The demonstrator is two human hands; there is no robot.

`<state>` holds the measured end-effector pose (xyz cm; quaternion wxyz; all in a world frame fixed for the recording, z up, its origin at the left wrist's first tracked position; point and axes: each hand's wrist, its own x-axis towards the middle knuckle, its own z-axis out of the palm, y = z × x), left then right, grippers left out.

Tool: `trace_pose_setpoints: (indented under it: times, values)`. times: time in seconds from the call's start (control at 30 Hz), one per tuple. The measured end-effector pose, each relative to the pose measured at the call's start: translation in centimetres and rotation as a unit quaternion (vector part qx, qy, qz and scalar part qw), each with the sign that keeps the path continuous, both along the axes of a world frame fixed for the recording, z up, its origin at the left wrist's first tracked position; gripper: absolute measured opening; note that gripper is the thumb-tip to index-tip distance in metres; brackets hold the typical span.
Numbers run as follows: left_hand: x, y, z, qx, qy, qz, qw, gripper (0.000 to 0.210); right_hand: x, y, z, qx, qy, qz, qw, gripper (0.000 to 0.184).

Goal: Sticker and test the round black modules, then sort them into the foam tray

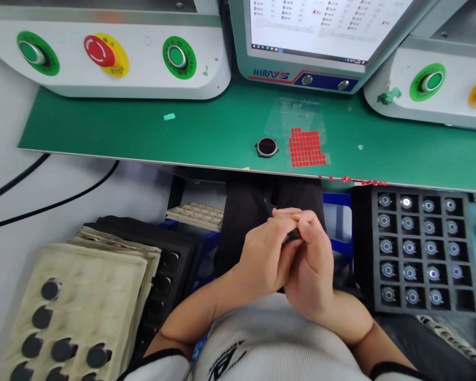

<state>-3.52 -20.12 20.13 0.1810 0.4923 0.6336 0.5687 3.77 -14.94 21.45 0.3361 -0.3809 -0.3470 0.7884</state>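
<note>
In front of my belly, my left hand (264, 251) and my right hand (312, 259) are pressed together with fingers closed. Between them is a black watch case (291, 236); only a dark edge of it shows, and the fingers hide the rest. On the green table ahead of my hands lies a round watch (267, 147) with a dark face and no strap. Beside that watch is a sheet of small red stickers (307, 148) on a clear backing.
A black tray (420, 209) of watch parts stands at the right. Stacked beige trays (115, 270) with dark round pieces are at the left. A monitor (301, 80) and white button panels (143, 87) stand behind the table edge (182, 163). Red stickers (345, 179) line that edge.
</note>
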Motion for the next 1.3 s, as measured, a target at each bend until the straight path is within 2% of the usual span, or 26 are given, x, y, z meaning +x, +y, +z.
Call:
trace_pose_setpoints:
  times: [0.03, 0.07, 0.1, 0.17, 0.2, 0.23, 0.27, 0.37, 0.5, 0.6, 0.77, 0.97, 1.1, 1.3]
  values:
    - [-0.2, -0.2, 0.3, 0.0, -0.11, -0.029, 0.993, 0.015, 0.4, 0.2, -0.2, 0.059, 0.001, 0.026, 0.998, 0.016]
    - [-0.5, -0.4, 0.7, -0.001, -0.241, -0.068, 0.968, 0.016, 0.8, 0.4, -0.4, 0.136, 0.004, 0.046, 0.99, 0.019]
    - [-0.7, -0.5, 1.1, -0.001, -0.373, -0.111, 0.921, 0.02, 1.2, 0.7, -0.7, 0.223, 0.009, 0.054, 0.973, 0.026]
    - [-1.2, -0.8, 1.8, 0.006, -0.576, -0.182, 0.797, 0.025, 1.8, 1.2, -1.2, 0.383, 0.018, 0.05, 0.922, 0.045]
    - [-1.4, -0.8, 2.0, 0.01, -0.634, -0.202, 0.746, 0.025, 2.0, 1.5, -1.4, 0.438, 0.023, 0.05, 0.897, 0.054]
    - [-1.5, -0.9, 2.2, 0.011, -0.669, -0.21, 0.713, 0.023, 2.2, 1.8, -1.5, 0.473, 0.031, 0.059, 0.878, 0.062]
    - [-1.6, -0.9, 2.3, 0.012, -0.686, -0.211, 0.696, 0.022, 2.2, 2.2, -1.7, 0.493, 0.042, 0.076, 0.866, 0.069]
    - [-1.5, -0.9, 2.3, 0.003, -0.698, -0.203, 0.687, 0.023, 2.3, 3.1, -1.8, 0.514, 0.072, 0.13, 0.845, 0.08]
    - [-1.3, -0.9, 2.1, -0.017, -0.694, -0.192, 0.694, 0.024, 2.3, 4.0, -1.7, 0.518, 0.076, 0.168, 0.835, 0.076]
    - [-1.1, -0.7, 2.0, -0.02, -0.691, -0.183, 0.699, 0.031, 2.4, 4.3, -1.8, 0.515, 0.105, 0.163, 0.835, 0.071]
    - [-0.5, -0.2, 1.7, -0.028, -0.698, -0.16, 0.698, 0.036, 2.3, 4.2, -2.7, 0.483, 0.139, 0.136, 0.854, 0.065]
    - [-0.5, -0.7, 1.7, -0.035, -0.734, -0.107, 0.67, 0.031, 1.6, 3.4, -3.6, 0.491, 0.138, 0.122, 0.851, 0.05]
    - [-0.7, -0.2, 2.3, -0.048, -0.753, -0.081, 0.652, 0.03, 1.1, 3.7, -2.5, 0.485, 0.135, 0.112, 0.857, 0.045]
    - [-0.5, 2.3, 5.9, -0.059, -0.713, -0.055, 0.696, 0.034, 1.6, 5.6, 1.0, 0.529, 0.107, 0.09, 0.837, 0.048]
